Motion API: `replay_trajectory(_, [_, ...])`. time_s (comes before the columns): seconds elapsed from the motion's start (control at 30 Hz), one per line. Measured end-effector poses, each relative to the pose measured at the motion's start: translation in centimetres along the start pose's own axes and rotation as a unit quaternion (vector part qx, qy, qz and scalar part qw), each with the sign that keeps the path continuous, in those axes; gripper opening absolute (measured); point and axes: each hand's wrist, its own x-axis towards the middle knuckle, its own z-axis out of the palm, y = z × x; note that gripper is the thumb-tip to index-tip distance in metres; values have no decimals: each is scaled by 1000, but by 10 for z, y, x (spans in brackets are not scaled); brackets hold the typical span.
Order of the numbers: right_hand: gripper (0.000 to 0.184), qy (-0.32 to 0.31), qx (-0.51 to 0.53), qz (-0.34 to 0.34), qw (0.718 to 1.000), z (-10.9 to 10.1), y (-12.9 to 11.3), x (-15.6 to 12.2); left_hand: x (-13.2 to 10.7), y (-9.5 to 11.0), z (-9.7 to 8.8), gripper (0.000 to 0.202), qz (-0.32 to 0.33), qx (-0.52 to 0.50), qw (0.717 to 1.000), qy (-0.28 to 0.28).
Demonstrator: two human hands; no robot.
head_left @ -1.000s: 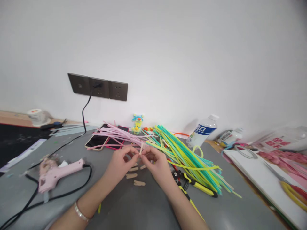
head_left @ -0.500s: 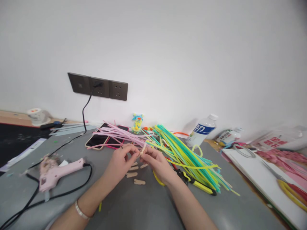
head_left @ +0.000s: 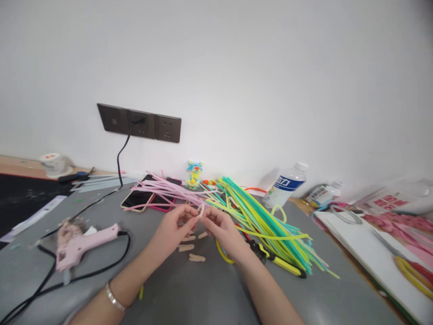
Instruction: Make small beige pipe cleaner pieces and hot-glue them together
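Note:
Between both hands, at the fingertips, is a short beige pipe cleaner (head_left: 201,209) bent into a narrow loop. My left hand (head_left: 177,224) pinches it from the left, and my right hand (head_left: 221,227) pinches it from the right. Just below the fingers, several short folded beige pipe cleaner pieces (head_left: 196,257) lie on the grey table (head_left: 189,293). Behind the hands lies a bundle of pink pipe cleaners (head_left: 169,188). Green and yellow pipe cleaners (head_left: 267,221) are spread out to the right of my right hand.
A pink glue gun (head_left: 84,243) with a black cord lies at left. Yellow-and-black pliers (head_left: 280,262) rest beside my right forearm. Phones (head_left: 135,199), a small blue-and-yellow figure (head_left: 194,174) and a bottle (head_left: 284,185) are near the wall. Scissors (head_left: 411,273) lie far right.
The beige pipe cleaner, straighter and pointing up before, is now curved into a loop between the fingertips. Both hands stay in nearly the same place.

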Motion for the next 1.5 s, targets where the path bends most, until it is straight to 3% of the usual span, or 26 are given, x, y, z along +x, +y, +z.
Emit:
replay_trajectory(0.13, [34,-5,-22,18,1000,1,-3,-1,1,-2,-6,12,43,85,995,38])
replay_trajectory(0.23, [32,0,-30,46,998,3,-3,-1,0,-4,-10,9,116,205,970,65])
replay_trajectory(0.37, [30,-19,7,62,998,2,0,0,0,-5,-11,16,174,268,946,48])
replay_trajectory(0.53, [26,21,12,-8,1000,0,2,0,2,3,-8,15,68,115,991,10])
replay_trajectory(0.63, [14,58,-103,-102,988,0,3,-1,3,8,-8,23,21,22,1000,0])
replay_trajectory(0.73, [11,58,-244,-170,953,0,6,-2,2,8,-8,26,-3,-36,999,5])
replay_trajectory(0.9, [15,58,-315,-206,925,1,6,-2,3,6,-9,29,-65,-158,984,59])
replay_trajectory(1.07, [24,21,-293,-193,936,5,-2,-5,6,9,-12,39,-136,-321,931,109])
replay_trajectory(1.2, [27,12,-282,-186,941,5,-5,-6,5,9,-11,41,-129,-342,921,133])
replay_trajectory(1.37, [23,41,-284,-192,938,1,-1,-3,3,10,-11,35,-115,-294,945,81])
replay_trajectory(1.5, [19,46,-290,-206,934,0,1,-2,2,9,-11,30,-114,-287,949,63])
